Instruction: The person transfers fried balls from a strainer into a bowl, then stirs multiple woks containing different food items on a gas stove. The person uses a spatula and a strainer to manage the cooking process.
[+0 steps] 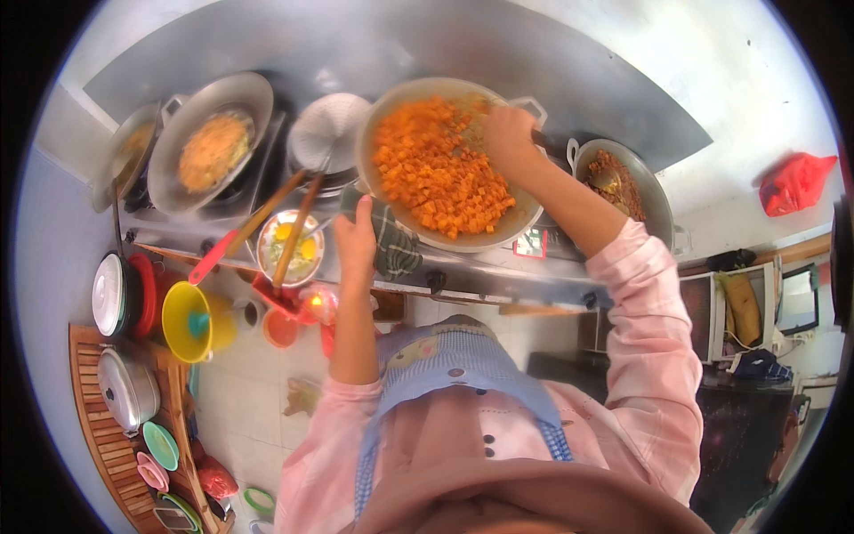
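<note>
A large metal wok (pixel 460 243) holds diced orange food (pixel 440 173) on the stove. My right hand (pixel 512 141) is closed on a dark-handled utensil over the wok's right side; its working end is hidden by my hand or blurred. At the wok's lower left edge, my left hand (pixel 360 230) grips a dark checked cloth (pixel 393 243) against the rim or handle, which the cloth covers. Left of that hand, a patterned bowl (pixel 262 257) contains cracked eggs (pixel 308 249). Two wooden handles cross near it, one ending in red; a perforated metal skimmer (pixel 330 133) lies behind.
To the left, another wok (pixel 163 153) holds a frying orange mass. A smaller pan (pixel 657 180) of dark reddish food and a spoon stands at right. The stove's front edge (pixel 500 292) has knobs. A yellow bucket (pixel 187 320) and lidded pots are at lower left.
</note>
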A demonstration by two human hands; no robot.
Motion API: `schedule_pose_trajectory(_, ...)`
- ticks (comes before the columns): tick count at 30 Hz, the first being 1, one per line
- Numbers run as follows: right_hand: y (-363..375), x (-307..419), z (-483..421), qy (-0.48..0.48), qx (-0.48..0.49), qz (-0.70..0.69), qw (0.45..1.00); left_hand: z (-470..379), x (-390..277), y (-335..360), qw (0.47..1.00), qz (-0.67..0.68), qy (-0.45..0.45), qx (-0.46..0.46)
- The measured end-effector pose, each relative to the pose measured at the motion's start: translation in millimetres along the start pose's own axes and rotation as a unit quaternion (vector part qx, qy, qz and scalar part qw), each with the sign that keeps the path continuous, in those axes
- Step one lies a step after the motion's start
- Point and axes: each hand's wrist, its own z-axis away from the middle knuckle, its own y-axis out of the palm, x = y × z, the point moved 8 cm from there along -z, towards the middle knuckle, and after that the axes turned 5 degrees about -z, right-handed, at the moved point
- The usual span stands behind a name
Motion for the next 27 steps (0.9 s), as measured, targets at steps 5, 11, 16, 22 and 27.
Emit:
schedule_pose_trajectory(5, -4, 18, 5, -0.133, -0.076, -0.093, 0.984, 0, -3, -1, 0.999, 0.015, 0.050, 0.005)
schedule_pose_trajectory(11, 4, -41, 94, -0.166, -0.191, -0.179, 0.951, -2, 5, -1, 0.996, -0.039, 0.045, -0.061)
schedule_pose_trajectory(16, 5, -114, 152, -0.150, -0.166, -0.233, 0.946, -12, 15, -4, 0.990, -0.075, 0.040, -0.110)
schedule_pose_trajectory(22, 29, -123, 186, -0.197, -0.060, -0.233, 0.950, -32, 30, -1, 0.993, -0.053, 0.033, -0.103)
schedule_pose_trajectory(27, 39, -63, 122, -0.145, -0.161, -0.178, 0.960, -26, 35, 2, 0.997, -0.048, 0.006, -0.064)
